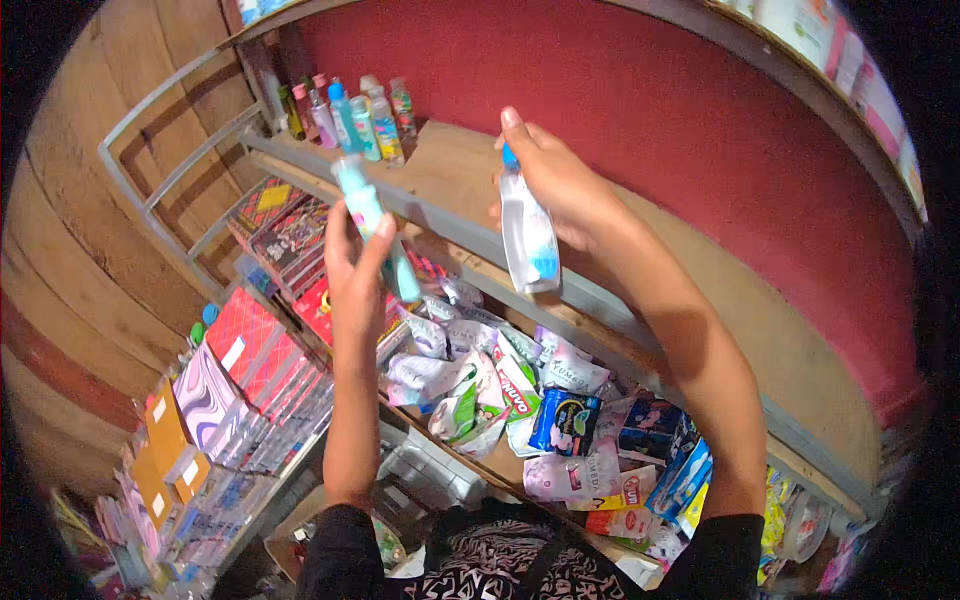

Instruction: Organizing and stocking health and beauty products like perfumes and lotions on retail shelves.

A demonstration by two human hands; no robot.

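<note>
My left hand [358,259] is closed around a slim pale turquoise bottle [365,204], held tilted in front of the upper shelf. To its right, my right hand [551,180] grips a clear bottle [529,240] by its upper part near the blue cap; its base points down. Behind my left hand, a group of small bottles [362,124] in pink, purple, blue, turquoise and clear stands at the left end of the wooden shelf [450,154]. Beneath both hands, a lower shelf holds a heap of soft packets [566,367].
Patterned boxes [281,232] are stacked on the lower shelf's left. Stacked notebooks or packs [247,352] stand further left, beside a grey metal frame [150,202]. A grey shelf rail [442,217] crosses behind the hands. Overhead, another shelf edge [795,67] carries packages.
</note>
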